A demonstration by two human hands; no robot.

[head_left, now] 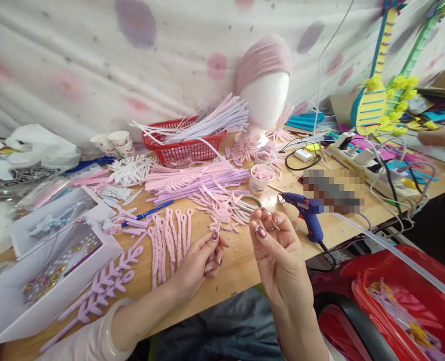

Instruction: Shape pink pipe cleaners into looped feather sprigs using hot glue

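Observation:
My left hand (202,258) is closed over the table edge, thumb against fingers, pinching a short pink pipe cleaner piece (218,226) whose tip shows above the thumb. To its right, my right hand (280,250) is raised palm inward with fingertips drawn together; what they hold, if anything, is too small to make out. Grey-green handle loops (245,204), apparently scissors, lie just behind the right fingertips. Loose pink pipe cleaner pieces (222,200) are scattered beyond both hands. Twisted pink strips with looped ends (169,240) lie in a row left of my left hand.
A blue glue gun (305,213) stands right of my right hand, near a paper cup of pink pieces (260,180). Behind are a red basket (187,150) and a white mannequin head (265,95). White boxes (57,281) stand left. Another person's hand (442,140) shows far right.

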